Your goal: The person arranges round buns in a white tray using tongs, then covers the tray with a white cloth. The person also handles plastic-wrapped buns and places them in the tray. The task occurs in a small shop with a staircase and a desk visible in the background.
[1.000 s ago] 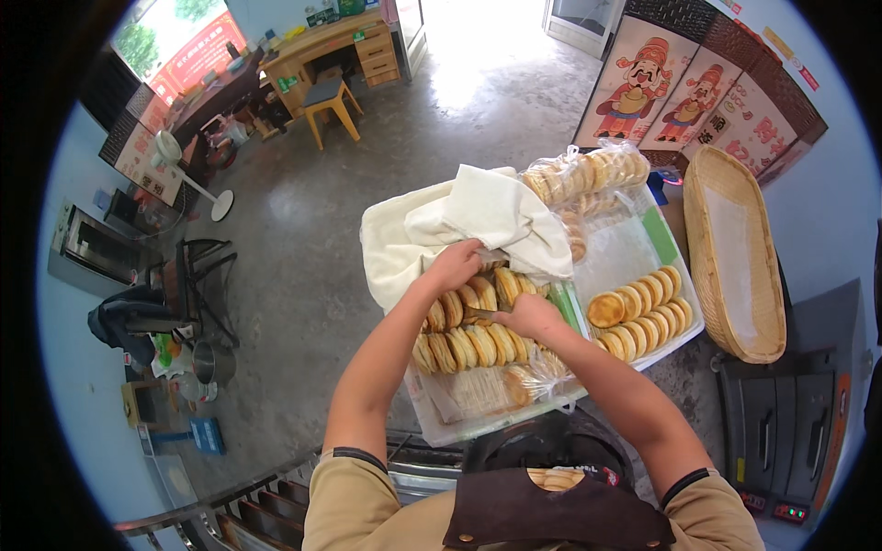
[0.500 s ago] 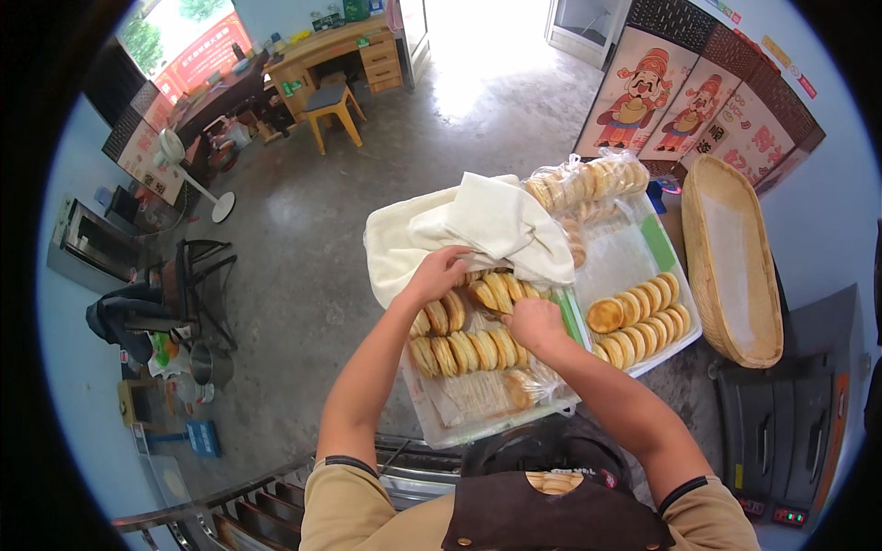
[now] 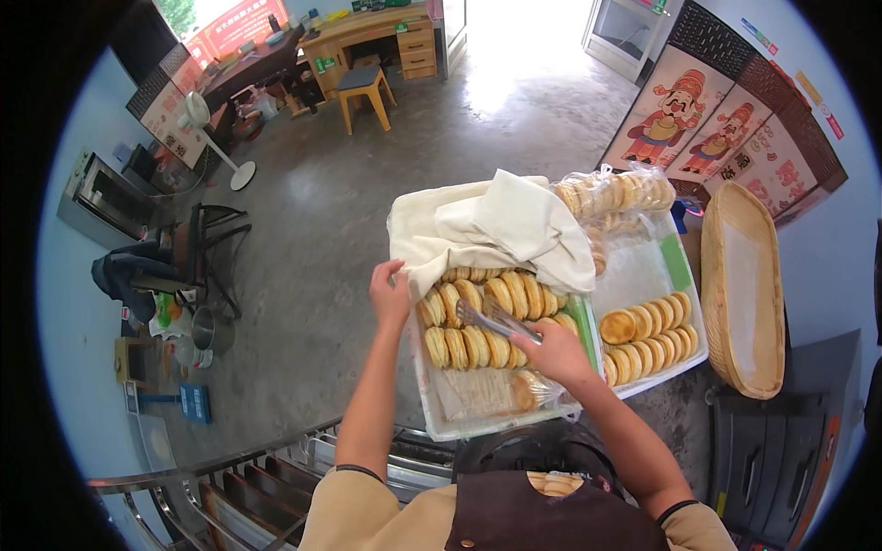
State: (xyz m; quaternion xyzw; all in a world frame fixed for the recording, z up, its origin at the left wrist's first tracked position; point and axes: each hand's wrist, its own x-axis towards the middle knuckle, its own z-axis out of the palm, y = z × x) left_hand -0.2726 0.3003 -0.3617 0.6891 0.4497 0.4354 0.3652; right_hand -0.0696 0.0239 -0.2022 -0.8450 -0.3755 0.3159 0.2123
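My right hand (image 3: 557,353) grips metal tongs (image 3: 524,331). Their tips are spread over rows of round, golden flat breads (image 3: 464,347), with nothing visible between them. These breads stand on edge in the left white tray (image 3: 441,425). A cream cloth (image 3: 459,225) covers the far part of that tray. At the cloth's near left edge, my left hand (image 3: 391,292) is closed with the fingertips pinching the fabric. Another bread in a clear plastic bag (image 3: 530,390) lies at the tray's near side.
To the right, a second white tray (image 3: 634,257) holds more breads and bagged ones (image 3: 616,193). A long woven basket (image 3: 742,289) stands beside it. Metal rails (image 3: 248,468) run below left. Further off are a yellow stool (image 3: 366,92), a wooden desk (image 3: 367,41) and a white fan (image 3: 196,112).
My left hand has moved left and back to the cloth's edge, drawing its near left corner down. My right hand has lifted the tongs off the breads. The whole view has shifted slightly.
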